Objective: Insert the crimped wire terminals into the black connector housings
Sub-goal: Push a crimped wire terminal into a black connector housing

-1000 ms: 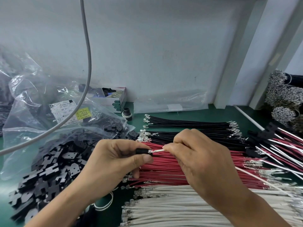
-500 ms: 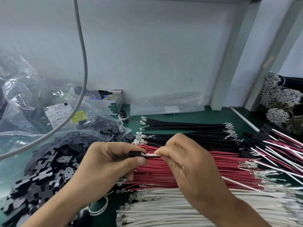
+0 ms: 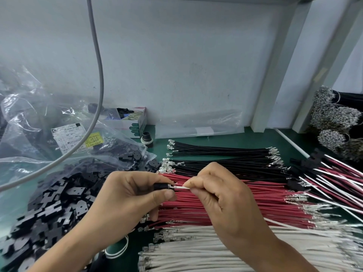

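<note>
My left hand [image 3: 129,197] pinches a small black connector housing [image 3: 161,186] between thumb and forefinger. Close on its right, my right hand [image 3: 220,195] pinches a white wire [image 3: 181,187] whose metal terminal tip meets the housing's opening. The wire's far end runs out behind my right wrist. Both hands hover above the row of red wires [image 3: 245,199]. How deep the terminal sits in the housing is hidden by my fingers.
Black wires [image 3: 225,154] lie behind the red ones, white wires [image 3: 206,250] in front. A heap of black housings [image 3: 49,209] spills from a clear plastic bag [image 3: 39,134] at left. Finished harnesses [image 3: 334,177] lie at right; a grey cable [image 3: 100,79] hangs overhead.
The view has tilted up a little, so both hands sit lower in frame. The hands keep the same grip, with the wire tip held at the housing.
</note>
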A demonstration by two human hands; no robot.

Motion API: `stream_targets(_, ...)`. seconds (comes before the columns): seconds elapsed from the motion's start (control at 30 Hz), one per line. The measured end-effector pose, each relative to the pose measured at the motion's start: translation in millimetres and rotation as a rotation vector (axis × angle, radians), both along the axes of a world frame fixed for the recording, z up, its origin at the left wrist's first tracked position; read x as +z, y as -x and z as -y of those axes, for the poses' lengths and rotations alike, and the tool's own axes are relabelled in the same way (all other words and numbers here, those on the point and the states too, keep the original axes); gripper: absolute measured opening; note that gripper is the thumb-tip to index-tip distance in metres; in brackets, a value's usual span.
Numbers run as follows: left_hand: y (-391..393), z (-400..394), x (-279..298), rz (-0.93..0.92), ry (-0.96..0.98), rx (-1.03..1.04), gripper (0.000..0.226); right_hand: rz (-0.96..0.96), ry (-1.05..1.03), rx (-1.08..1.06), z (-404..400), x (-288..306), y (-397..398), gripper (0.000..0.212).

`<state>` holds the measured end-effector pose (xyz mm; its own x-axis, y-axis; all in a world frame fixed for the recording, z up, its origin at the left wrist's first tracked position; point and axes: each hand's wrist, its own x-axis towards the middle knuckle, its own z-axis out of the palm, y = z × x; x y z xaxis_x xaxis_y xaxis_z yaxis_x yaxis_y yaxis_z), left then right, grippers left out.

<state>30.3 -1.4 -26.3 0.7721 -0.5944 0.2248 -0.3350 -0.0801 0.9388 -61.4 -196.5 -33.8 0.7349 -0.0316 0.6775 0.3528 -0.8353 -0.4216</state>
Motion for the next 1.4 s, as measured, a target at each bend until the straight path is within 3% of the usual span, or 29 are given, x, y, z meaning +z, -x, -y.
stream_targets(0.13, 1, 0, -4, 0.153, -0.121, 0.06, 0.013, 0.065, 0.288, -0.104, 4, 2, -2, 0.009)
stream_targets(0.2, 2, 1, -4, 0.143, -0.1, 0.065, 0.013, 0.085, 0.324, -0.119, 5, 1, -3, 0.01)
stream_targets(0.4, 8, 4, 3, -0.007, 0.064, -0.017, 0.017, 0.082, 0.212, -0.081, 0, -2, -4, 0.013)
stream_targets(0.63, 5, 3, 4, 0.033, 0.079, 0.048, 0.017, -0.001, 0.092, -0.06, -2, 5, -1, 0.023)
stream_targets(0.87, 9, 6, 1, 0.047, 0.053, 0.004, 0.013, 0.1, 0.277, -0.091, -5, 4, -2, 0.018)
stream_targets(1.13, 13, 8, 2, 0.119, 0.025, 0.035, 0.013, 0.114, 0.26, -0.049, 1, 2, -2, 0.015)
stream_targets(1.2, 10, 7, 0, 0.217, -0.036, 0.101, 0.015, 0.059, 0.142, -0.059, 5, 7, 1, 0.012)
stream_targets(1.23, 9, 6, -2, 0.268, -0.085, 0.126, 0.017, 0.027, -0.015, -0.051, 7, 9, 2, 0.008)
stream_targets(1.33, 11, 8, -5, 0.424, -0.265, 0.156, 0.023, -0.076, -0.851, 0.175, 8, 22, 3, 0.022)
stream_targets(1.4, 18, 12, -2, 0.527, -0.206, 0.169, 0.037, -0.146, -1.244, 0.376, 3, 27, 2, 0.031)
